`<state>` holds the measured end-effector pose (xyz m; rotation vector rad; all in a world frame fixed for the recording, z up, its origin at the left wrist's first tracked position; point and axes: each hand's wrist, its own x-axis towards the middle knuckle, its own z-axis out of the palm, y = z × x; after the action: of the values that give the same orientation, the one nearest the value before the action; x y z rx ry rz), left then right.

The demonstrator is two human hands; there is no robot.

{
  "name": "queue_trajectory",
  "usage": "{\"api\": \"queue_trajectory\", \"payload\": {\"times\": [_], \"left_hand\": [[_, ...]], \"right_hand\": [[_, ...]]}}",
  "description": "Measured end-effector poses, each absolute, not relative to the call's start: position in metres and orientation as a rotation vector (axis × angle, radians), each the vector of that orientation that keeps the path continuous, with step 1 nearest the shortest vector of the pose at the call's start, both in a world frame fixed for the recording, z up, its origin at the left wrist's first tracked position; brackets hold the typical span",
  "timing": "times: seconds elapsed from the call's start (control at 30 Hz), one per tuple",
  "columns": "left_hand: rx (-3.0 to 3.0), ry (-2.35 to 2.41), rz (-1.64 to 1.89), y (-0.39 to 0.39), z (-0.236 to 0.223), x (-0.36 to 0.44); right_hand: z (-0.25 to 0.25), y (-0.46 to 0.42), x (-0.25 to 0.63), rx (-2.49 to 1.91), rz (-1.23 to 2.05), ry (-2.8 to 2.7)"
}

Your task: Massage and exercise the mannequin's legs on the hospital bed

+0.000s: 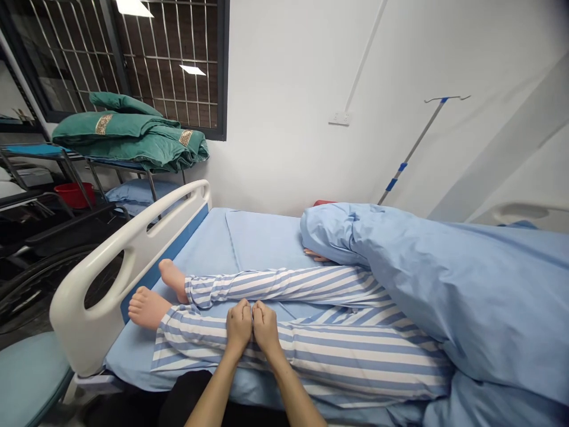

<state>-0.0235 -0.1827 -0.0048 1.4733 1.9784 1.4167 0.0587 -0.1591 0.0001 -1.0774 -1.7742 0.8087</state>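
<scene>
On the bed lies what looks like a care manikin in blue-and-white striped trousers, its bare near foot [149, 307] and far foot [173, 279] pointing left. My left hand [239, 324] and my right hand [265, 325] rest side by side on the near trouser leg [347, 350], around the shin. Both hands have curled fingers, closed over the leg's top and far side; the fingertips are hidden. Behind them runs the far trouser leg [275, 283]. A blue quilt [427, 267] is folded back over the upper body, and a manikin hand [316, 255] sticks out beneath it.
A white footboard [71, 302] closes the bed's left end. Beyond it stand a wheelchair [48, 261], a red bucket [75, 194] and folded green quilts [133, 130]. A round stool [33, 376] is at lower left. An IV pole [418, 142] rises behind the bed.
</scene>
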Motion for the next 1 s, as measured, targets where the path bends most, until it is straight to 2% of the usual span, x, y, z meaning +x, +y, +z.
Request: {"api": "queue_trajectory", "payload": {"times": [0.17, 0.43, 0.67, 1.0], "left_hand": [[1.358, 1.914, 1.481, -0.179, -0.001, -0.021], [1.018, 1.535, 1.846, -0.175, 0.029, 0.012], [1.135, 1.724, 1.674, -0.173, 0.004, 0.005], [1.110, 1.820, 1.663, -0.176, 0.008, 0.007]], "right_hand": [[-0.008, -0.156, 0.057, -1.109, 0.804, -1.742], [-0.004, -0.151, 0.063, -1.096, 0.864, -1.581], [-0.001, -0.155, 0.064, -1.085, 0.873, -1.534], [0.005, -0.154, 0.068, -1.098, 1.014, -1.433]]}}
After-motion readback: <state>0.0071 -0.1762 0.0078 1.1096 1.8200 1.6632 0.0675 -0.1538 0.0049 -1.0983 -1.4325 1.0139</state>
